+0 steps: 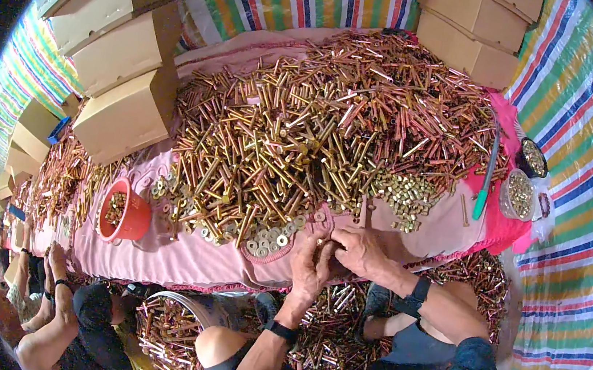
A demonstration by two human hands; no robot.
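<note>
My left hand [310,267] and my right hand [363,253] meet over the near edge of a pink cloth [228,269]. Both are closed in a pinch, fingertips almost together; whatever small part they hold is too hidden to name. Just left of them lie flat metal washers [266,242]. Beyond the fingers rises a large heap of brassy bolts [263,159], with redder bolts [421,119] toward the back and right. Small brassy nuts [406,197] form a loose pile to the right of my hands.
A red cup [133,219] of small parts stands left; a bucket [205,310] of bolts sits below. Cardboard boxes [125,114] are stacked left. At right are a green-handled tool [482,199] and a clear tub [518,196]. Another person's hands [57,264] work far left.
</note>
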